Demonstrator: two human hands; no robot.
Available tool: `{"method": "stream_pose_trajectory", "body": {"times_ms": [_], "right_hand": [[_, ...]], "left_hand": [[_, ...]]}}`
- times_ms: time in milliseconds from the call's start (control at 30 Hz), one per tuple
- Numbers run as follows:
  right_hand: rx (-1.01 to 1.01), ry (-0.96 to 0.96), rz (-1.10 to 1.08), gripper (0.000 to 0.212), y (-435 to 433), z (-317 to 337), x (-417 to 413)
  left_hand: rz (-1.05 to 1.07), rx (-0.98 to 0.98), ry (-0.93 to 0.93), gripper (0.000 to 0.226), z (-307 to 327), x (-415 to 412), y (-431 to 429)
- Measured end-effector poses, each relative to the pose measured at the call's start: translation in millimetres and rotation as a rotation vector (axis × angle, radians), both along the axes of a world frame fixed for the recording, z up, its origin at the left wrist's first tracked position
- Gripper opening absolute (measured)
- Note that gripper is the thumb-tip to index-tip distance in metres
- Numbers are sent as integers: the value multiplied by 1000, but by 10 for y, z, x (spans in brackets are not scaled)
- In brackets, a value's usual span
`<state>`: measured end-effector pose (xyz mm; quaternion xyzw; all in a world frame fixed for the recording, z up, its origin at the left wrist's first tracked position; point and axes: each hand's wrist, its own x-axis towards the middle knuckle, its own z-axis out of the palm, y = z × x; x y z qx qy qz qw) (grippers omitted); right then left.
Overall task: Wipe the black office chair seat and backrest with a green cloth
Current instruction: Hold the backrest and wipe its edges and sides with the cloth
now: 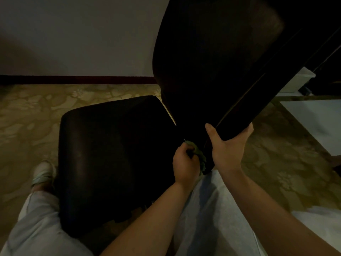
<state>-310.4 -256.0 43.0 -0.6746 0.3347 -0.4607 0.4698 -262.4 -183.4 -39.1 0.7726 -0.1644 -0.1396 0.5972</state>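
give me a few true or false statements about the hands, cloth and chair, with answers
1. The left hand grips the green cloth. True.
2. The right hand lies flat on the seat. False: it grips the edge of the backrest.
3. The green cloth is spread across the middle of the seat. False: it is bunched in the left hand, beside the backrest.
4. A patterned carpet lies beside the seat. True.
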Motion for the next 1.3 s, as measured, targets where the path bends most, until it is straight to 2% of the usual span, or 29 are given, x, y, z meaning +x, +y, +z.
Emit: {"method": "stream_pose_trajectory", "body": {"times_ms": [133,267,333,467,600,667,733,800,933,1100,1233,1300], "right_hand": [[-11,3,-11,91,-5,-11,-11],[0,13,46,94,-55,-21,-52],[0,48,88,93,-91,-15,-85],[35,104,151,85,-130,68,-170],[197,29,184,76,-164,282,-213],[245,-11,220,82,-184,431,-233],[211,-38,247,83,-222,602,-254],[133,-84,268,70,-264,823,-269],[100,-219,279,31,-403,1282,-270],[71,-257,223,34,-504,1547,-236],[155,-314,258,32,-530,1582,-291],[167,-284,295,32,-538,1652,-323]], "left_hand": [[-10,106,54,35,1,-37,-61],[-110,226,-53,38,-10,17,-32],[-128,265,-84,30,-47,81,18],[-104,262,-135,28,-82,141,170],[-64,162,-152,27,64,106,315],[-59,117,-210,26,250,98,346],[-64,73,-284,26,485,115,352],[-74,28,-337,27,742,135,360],[-99,-59,-445,29,1275,174,325],[-208,-182,-608,33,1934,192,145],[-267,-146,-876,39,2184,221,7],[-288,-88,-1021,40,2202,235,-60]]}}
